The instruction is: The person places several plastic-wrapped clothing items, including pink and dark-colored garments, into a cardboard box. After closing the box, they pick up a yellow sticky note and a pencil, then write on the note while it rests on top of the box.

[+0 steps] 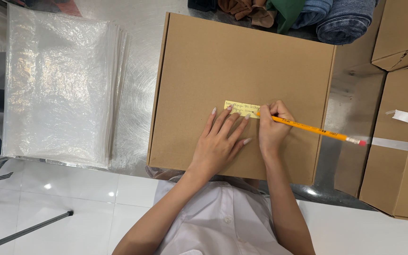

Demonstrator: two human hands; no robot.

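A closed brown cardboard box (223,61) lies flat on a metal table. A small yellow paper label (239,106) with handwriting is stuck near its middle. My left hand (220,141) rests flat on the box, fingers spread, with the fingertips pressing the lower edge of the label. My right hand (272,127) grips a yellow pencil (317,130) with a pink eraser end, its tip touching the right end of the label.
A stack of clear plastic bags (57,85) lies at the left on the metal table (138,118). More cardboard boxes (397,151) with white tape stand at the right. Folded clothes (327,16) sit behind the box. White tiled floor (72,198) lies below.
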